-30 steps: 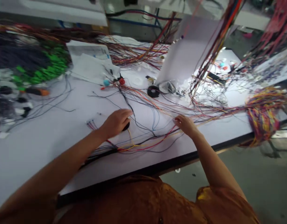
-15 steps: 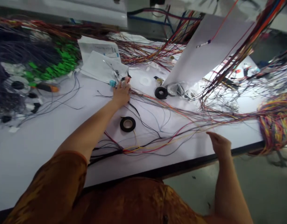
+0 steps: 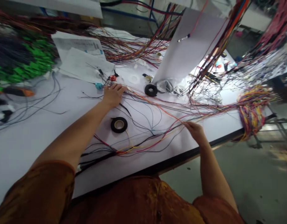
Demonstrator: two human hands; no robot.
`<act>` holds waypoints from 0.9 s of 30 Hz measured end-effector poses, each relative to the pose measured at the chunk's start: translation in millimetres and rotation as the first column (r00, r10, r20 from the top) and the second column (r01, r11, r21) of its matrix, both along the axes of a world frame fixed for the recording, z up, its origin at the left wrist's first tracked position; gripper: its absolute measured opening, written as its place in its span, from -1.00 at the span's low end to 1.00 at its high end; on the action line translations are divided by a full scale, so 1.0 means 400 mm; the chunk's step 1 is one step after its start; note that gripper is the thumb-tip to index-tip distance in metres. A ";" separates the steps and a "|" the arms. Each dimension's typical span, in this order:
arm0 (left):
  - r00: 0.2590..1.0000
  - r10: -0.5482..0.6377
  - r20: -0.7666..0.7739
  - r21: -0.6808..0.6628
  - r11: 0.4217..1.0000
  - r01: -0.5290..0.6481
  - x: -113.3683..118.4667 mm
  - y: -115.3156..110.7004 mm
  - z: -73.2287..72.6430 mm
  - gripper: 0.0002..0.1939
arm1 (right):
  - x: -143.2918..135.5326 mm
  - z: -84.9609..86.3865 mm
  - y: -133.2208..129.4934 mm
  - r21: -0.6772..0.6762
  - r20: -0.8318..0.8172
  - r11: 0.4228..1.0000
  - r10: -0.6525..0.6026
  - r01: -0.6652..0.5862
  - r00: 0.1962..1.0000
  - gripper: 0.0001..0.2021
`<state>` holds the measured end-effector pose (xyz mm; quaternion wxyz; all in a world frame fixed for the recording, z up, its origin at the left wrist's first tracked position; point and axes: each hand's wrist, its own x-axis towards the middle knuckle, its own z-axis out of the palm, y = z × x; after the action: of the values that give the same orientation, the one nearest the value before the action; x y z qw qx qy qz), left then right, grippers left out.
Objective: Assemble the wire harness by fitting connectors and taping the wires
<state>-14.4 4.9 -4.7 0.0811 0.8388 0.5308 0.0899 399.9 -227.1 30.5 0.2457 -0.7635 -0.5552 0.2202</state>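
Note:
My left hand (image 3: 113, 95) lies over the wire bundle, fingers spread and pressing on it, beside a red connector (image 3: 113, 77) and a blue connector (image 3: 99, 86). Farther right, the closed fingers of my right hand (image 3: 194, 129) pinch an orange wire (image 3: 167, 112), which runs taut from near my left hand. Below the left hand is a roll of black tape (image 3: 119, 124). Another black roll (image 3: 151, 90) sits behind the wires. A dark sleeved harness (image 3: 100, 160) with red, yellow and grey wires stretches along the front of the table.
White papers (image 3: 85, 67) lie behind my left hand. Green connectors (image 3: 38, 57) are heaped at the left, near an orange-handled tool (image 3: 28, 92). A thick coil of coloured wires (image 3: 252, 116) hangs over the right table edge (image 3: 229, 137). More wires hang from above.
My right hand has moved left and inward and now pinches the orange wire, which is pulled straight. My left hand stays by the connectors. The whole view has shifted to the right.

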 end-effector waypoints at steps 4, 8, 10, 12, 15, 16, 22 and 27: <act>0.998 0.063 -0.007 -0.013 0.998 -0.063 -0.011 0.010 -0.001 -0.45 | 0.088 0.039 -0.036 0.015 -0.129 0.992 -0.125 0.128 0.984 -0.56; 0.997 0.072 -0.022 -0.005 0.997 -0.072 -0.031 0.014 -0.001 -0.44 | 0.177 0.045 -0.091 0.136 -0.117 0.899 -0.403 0.417 0.908 -0.53; 0.998 0.057 -0.033 -0.005 0.998 -0.057 -0.034 0.005 0.006 -0.43 | 0.188 0.041 -0.115 0.019 -0.069 0.907 -0.418 0.420 0.906 -0.54; 0.997 0.047 -0.064 0.013 0.999 -0.046 -0.029 -0.015 0.021 -0.44 | 0.172 0.036 -0.128 -0.228 -0.110 0.935 -0.301 0.271 0.947 -0.54; 0.987 0.037 -0.157 0.095 0.995 -0.022 0.000 -0.061 0.053 -0.50 | 0.122 0.027 -0.123 -0.369 -0.247 0.921 -0.227 0.125 0.942 -0.53; 0.982 0.004 -0.190 0.102 0.995 0.015 0.017 -0.076 0.064 -0.53 | 0.105 0.024 -0.116 -0.362 -0.264 0.925 -0.219 0.114 0.939 -0.53; 0.920 -0.392 0.015 0.021 0.920 0.392 0.170 -0.086 0.065 -0.48 | 0.032 0.028 -0.068 -0.187 -0.241 0.975 -0.164 0.120 0.957 -0.55; 0.955 -0.298 -0.014 -0.035 0.954 0.297 0.211 0.001 0.028 -0.50 | 0.000 0.061 -0.052 -0.125 -0.281 0.987 -0.137 0.105 0.950 -0.61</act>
<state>70.2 5.4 6.3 0.1023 0.9085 0.4008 0.0598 399.9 -247.8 55.0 0.2953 -0.7679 -0.4528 0.3437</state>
